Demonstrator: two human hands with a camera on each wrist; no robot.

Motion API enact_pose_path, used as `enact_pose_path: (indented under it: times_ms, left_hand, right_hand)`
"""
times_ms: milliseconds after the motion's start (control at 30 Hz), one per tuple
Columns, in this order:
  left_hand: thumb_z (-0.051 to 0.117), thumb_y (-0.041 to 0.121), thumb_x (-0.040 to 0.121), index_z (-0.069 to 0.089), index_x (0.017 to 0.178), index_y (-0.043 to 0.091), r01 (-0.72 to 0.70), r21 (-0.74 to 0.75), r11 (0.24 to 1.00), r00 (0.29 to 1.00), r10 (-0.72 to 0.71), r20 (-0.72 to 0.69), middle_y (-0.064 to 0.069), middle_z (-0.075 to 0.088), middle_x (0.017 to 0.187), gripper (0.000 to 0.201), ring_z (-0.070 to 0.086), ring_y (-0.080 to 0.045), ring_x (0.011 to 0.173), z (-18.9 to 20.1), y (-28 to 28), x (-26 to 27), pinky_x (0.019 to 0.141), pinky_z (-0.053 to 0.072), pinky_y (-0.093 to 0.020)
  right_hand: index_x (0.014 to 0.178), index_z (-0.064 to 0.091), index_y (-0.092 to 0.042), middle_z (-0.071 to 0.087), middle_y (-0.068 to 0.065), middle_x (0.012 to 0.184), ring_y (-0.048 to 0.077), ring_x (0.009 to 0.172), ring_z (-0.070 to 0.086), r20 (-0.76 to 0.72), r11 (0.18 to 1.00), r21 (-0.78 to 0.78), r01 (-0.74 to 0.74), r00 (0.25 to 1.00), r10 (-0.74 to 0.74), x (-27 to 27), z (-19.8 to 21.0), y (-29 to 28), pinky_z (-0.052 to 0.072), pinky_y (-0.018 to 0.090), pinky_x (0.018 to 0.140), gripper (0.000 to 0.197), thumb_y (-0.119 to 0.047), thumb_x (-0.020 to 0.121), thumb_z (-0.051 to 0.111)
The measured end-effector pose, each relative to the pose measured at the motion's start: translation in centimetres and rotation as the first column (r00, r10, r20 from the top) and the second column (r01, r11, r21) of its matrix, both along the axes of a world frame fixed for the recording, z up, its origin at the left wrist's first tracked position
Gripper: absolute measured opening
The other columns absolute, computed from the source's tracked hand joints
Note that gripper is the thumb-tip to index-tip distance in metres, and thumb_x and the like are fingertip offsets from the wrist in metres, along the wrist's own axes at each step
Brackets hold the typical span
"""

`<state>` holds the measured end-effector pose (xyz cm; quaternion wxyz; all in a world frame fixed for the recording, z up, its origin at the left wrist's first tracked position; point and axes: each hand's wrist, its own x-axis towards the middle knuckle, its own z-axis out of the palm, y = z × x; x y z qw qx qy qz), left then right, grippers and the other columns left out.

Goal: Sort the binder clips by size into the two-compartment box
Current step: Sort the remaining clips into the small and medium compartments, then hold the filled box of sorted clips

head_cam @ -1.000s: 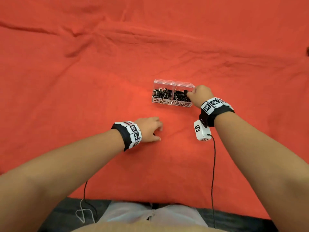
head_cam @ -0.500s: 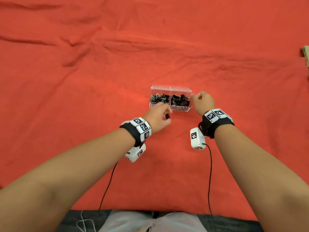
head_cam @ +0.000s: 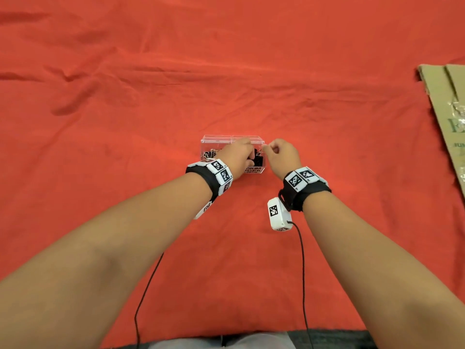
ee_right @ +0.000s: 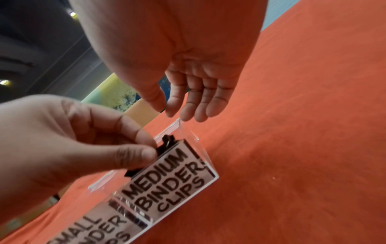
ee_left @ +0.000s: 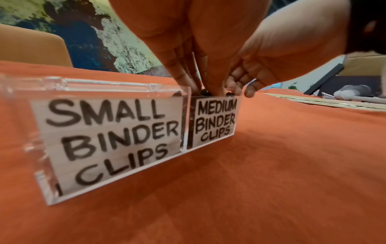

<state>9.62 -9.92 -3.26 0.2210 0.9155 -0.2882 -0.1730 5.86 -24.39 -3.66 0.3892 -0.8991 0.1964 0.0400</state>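
Both hands at the clear two-compartment box, left hand pinching a black binder clip over the medium side.

At the centre of the head view, the clear two-compartment box (head_cam: 216,141) sits on the red-cloth worktop (head_cam: 125,122), its front labels reading "SMALL BINDER CLIPS" (ee_left: 110,130) on the left and "MEDIUM BINDER CLIPS" (ee_right: 167,181) on the right. The left hand (head_cam: 237,157) reaches over the medium compartment, thumb and fingertips pressed together on a black binder clip (ee_right: 167,142) at that compartment's open top. The right hand (head_cam: 283,154) hovers just beside the box's right end, fingers relaxed and loosely bent, holding nothing. More black binder clips (head_cam: 210,154) lie in the small compartment. A flattened cardboard sheet (head_cam: 450,109) lies at the right edge of the frame.
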Motion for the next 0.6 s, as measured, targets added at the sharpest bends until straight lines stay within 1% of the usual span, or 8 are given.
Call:
enact_pose_path:
  times_ms: [100,167,233,300,367,467,500,600]
  left_hand:
    - [0.061,0.012,0.088,0.068,0.096,0.007,-0.076,-0.109,0.991,0.997,0.073,-0.030,-0.009,0.059,0.106,0.012,0.057,-0.025,0.097,0.1,0.5,-0.3,0.084,0.043,-0.028]
    - [0.058,0.004,0.085,0.068,0.090,0.008,-0.205,-0.215,0.955,0.978,0.194,-0.075,-0.009,0.062,0.102,0.012,0.060,-0.022,0.092,0.5,1.4,-0.2,0.083,0.048,-0.029]
    - [0.055,0.000,0.082,0.067,0.083,0.008,-0.313,-0.298,0.902,0.950,0.299,-0.090,-0.007,0.063,0.097,0.015,0.060,-0.018,0.083,1.0,2.7,0.0,0.079,0.051,-0.030]
    - [0.055,-0.001,0.081,0.065,0.080,0.011,-0.387,-0.337,0.858,0.920,0.386,-0.073,-0.003,0.060,0.092,0.015,0.058,-0.015,0.078,1.4,4.0,0.5,0.069,0.047,-0.018]
    - [0.053,0.001,0.082,0.063,0.082,0.013,-0.492,-0.324,0.808,0.865,0.496,-0.078,0.000,0.053,0.094,0.016,0.052,-0.012,0.077,1.4,5.5,1.3,0.066,0.038,-0.011]
    - [0.054,0.005,0.085,0.063,0.092,0.013,-0.676,-0.286,0.679,0.732,0.663,-0.158,-0.002,0.052,0.104,0.014,0.053,-0.014,0.084,0.4,7.2,2.4,0.079,0.043,-0.022]
    - [0.055,0.007,0.085,0.063,0.096,0.012,-0.723,-0.271,0.635,0.688,0.697,-0.202,-0.004,0.055,0.107,0.014,0.054,-0.016,0.086,0.1,7.7,2.7,0.079,0.043,-0.024]
    - [0.053,0.014,0.088,0.061,0.108,0.012,-0.797,-0.203,0.569,0.601,0.714,-0.358,-0.001,0.059,0.100,0.021,0.056,-0.016,0.075,-0.5,8.1,3.1,0.060,0.042,-0.023]
  right_hand:
    - [0.077,0.059,-0.014,0.056,0.001,0.075,0.021,0.076,0.055,-0.041,0.998,-0.015,-0.060,0.997,0.060,0.5,-0.3,0.9,0.036,0.027,0.067,0.012,-0.025,0.082,0.063]
    - [0.078,0.060,-0.015,0.053,0.005,0.086,0.022,0.082,0.052,-0.031,0.995,-0.043,-0.091,0.995,0.090,0.6,-0.6,1.4,0.037,0.028,0.072,0.014,-0.027,0.078,0.068]
    - [0.080,0.059,-0.016,0.047,0.005,0.091,0.020,0.086,0.046,-0.025,0.990,-0.073,-0.117,0.993,0.115,0.4,-0.7,1.7,0.035,0.027,0.076,0.020,-0.031,0.077,0.072]
    - [0.081,0.057,-0.015,0.042,0.003,0.092,0.020,0.091,0.043,-0.033,0.983,-0.112,-0.144,0.989,0.141,0.1,-0.8,1.8,0.034,0.027,0.078,0.024,-0.033,0.077,0.072]
    - [0.081,0.055,-0.016,0.042,0.003,0.093,0.022,0.096,0.045,-0.055,0.977,-0.133,-0.168,0.985,0.162,0.0,-0.9,2.0,0.037,0.029,0.080,0.026,-0.036,0.078,0.072]
    - [0.077,0.053,-0.019,0.044,0.004,0.097,0.024,0.099,0.048,-0.097,0.981,-0.091,-0.169,0.982,0.161,0.4,-0.4,1.6,0.042,0.033,0.085,0.032,-0.040,0.071,0.077]
    - [0.075,0.052,-0.021,0.045,0.004,0.099,0.023,0.098,0.048,-0.108,0.989,-0.054,-0.136,0.986,0.130,0.7,-0.3,1.2,0.043,0.034,0.085,0.034,-0.041,0.068,0.079]
    - [0.072,0.050,-0.027,0.054,0.008,0.107,0.022,0.093,0.054,-0.063,0.996,0.084,0.024,0.998,-0.019,1.7,0.0,0.0,0.044,0.033,0.080,0.033,-0.043,0.066,0.078]
